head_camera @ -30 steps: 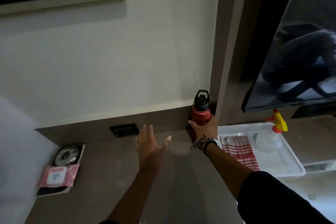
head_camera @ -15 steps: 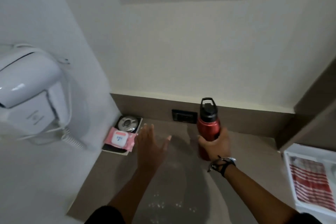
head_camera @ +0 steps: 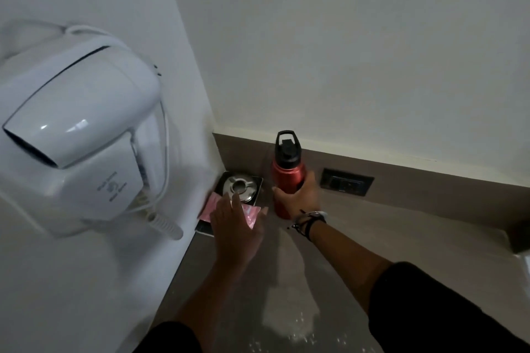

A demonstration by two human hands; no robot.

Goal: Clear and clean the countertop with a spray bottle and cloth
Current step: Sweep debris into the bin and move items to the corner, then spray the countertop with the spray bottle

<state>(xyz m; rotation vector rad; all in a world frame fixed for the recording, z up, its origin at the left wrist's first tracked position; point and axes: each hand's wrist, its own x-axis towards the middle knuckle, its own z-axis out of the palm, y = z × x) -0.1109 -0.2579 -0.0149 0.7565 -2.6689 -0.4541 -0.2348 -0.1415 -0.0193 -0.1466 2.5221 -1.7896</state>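
Observation:
A red water bottle (head_camera: pixel 287 178) with a black cap stands upright on the brown countertop (head_camera: pixel 401 252), near the back left corner. My right hand (head_camera: pixel 299 198) is wrapped around its lower body. My left hand (head_camera: pixel 236 228) lies flat, fingers apart, over a pink wipes packet (head_camera: pixel 252 213) that rests on a black tray (head_camera: pixel 258 183) in the corner. A round metal dish (head_camera: pixel 239 186) sits on that tray just beyond my fingertips. The spray bottle and the cloth are out of view.
A white wall-mounted hair dryer (head_camera: pixel 74 135) with a coiled cord juts out at the left, close to my left arm. A dark socket plate (head_camera: pixel 345 182) sits in the back upstand. Pale specks lie on the countertop near its front edge.
The view swung left, and the white tray with cloth and spray bottle left the frame. My right hand carried the bottle leftwards beside the black tray. My left hand reached forward onto the pink packet.

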